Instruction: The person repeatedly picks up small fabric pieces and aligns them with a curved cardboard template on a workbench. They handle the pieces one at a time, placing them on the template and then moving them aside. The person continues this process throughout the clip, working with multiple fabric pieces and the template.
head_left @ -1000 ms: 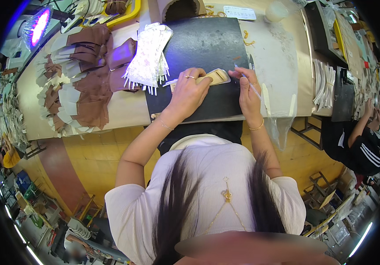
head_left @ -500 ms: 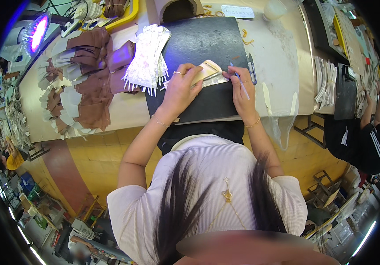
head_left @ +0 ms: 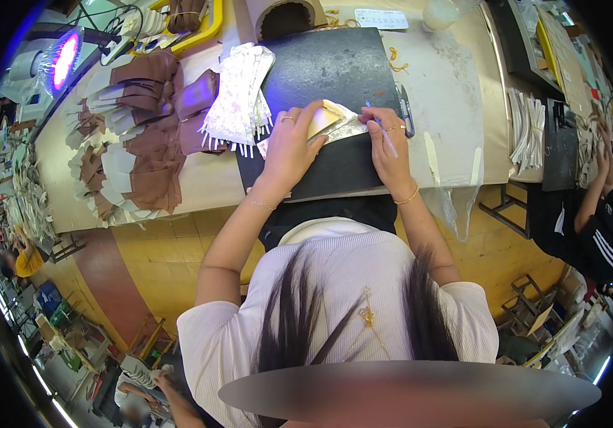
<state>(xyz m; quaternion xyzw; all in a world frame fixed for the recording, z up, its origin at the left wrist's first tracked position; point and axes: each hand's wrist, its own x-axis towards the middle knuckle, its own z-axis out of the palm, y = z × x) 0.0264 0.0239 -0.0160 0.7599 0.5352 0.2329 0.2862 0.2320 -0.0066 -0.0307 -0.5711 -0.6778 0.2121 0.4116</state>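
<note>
My left hand [head_left: 292, 146] presses a cream-coloured template [head_left: 324, 118], which has a slot near its far end, onto a white piece of material [head_left: 350, 129]. Part of that piece is hidden under the template and my fingers. My right hand [head_left: 390, 151] is closed around a slim pale-blue pen [head_left: 391, 147], its fingertips at the right end of the white piece. Whether the pen's tip touches it I cannot tell. Beneath both hands lies a black mat [head_left: 326, 68]. Fringed white pieces [head_left: 238, 91] are stacked just left of my left hand.
Brown and grey cut pieces [head_left: 142, 175] lie in piles on the left of the table, near a glowing lamp [head_left: 65, 60]. A craft knife [head_left: 406, 110] rests right of the mat. A brown tube [head_left: 288, 18] lies at the far edge; bundled white strips [head_left: 527, 132] are further right.
My left hand has settled the template lower and flatter over the white piece. My right hand, still with the pen, has shifted slightly toward the left, by the piece's end.
</note>
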